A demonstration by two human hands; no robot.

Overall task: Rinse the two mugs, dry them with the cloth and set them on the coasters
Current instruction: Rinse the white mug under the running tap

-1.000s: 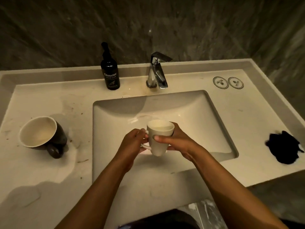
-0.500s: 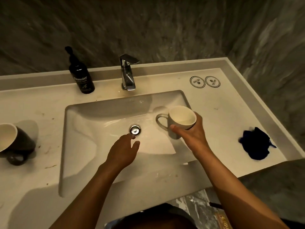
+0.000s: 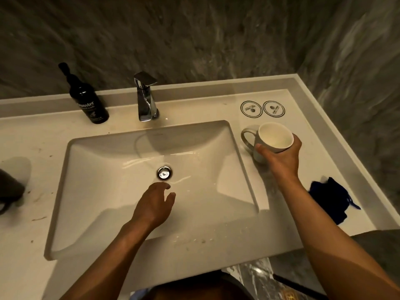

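Note:
My right hand (image 3: 281, 161) grips a white mug (image 3: 273, 137) by its body, over the counter just right of the sink basin (image 3: 104, 191); its handle points left and its mouth faces me. Two round coasters (image 3: 251, 108) (image 3: 273, 108) lie side by side just behind the mug. A dark blue cloth (image 3: 330, 202) sits crumpled near the counter's right edge. The dark second mug (image 3: 9, 189) is cut off at the left edge. My left hand (image 3: 154, 205) hovers over the basin near the drain, fingers loosely relaxed and holding nothing.
A chrome tap (image 3: 146, 98) stands behind the basin, with a black soap bottle (image 3: 88, 98) to its left. The drain plug (image 3: 165, 173) shines at the basin's middle. A raised rim runs along the counter's back and right side; grey stone wall beyond.
My left hand let go of the white mug and stayed over the basin. My right hand carried the mug rightward out of the sink to the counter by the coasters.

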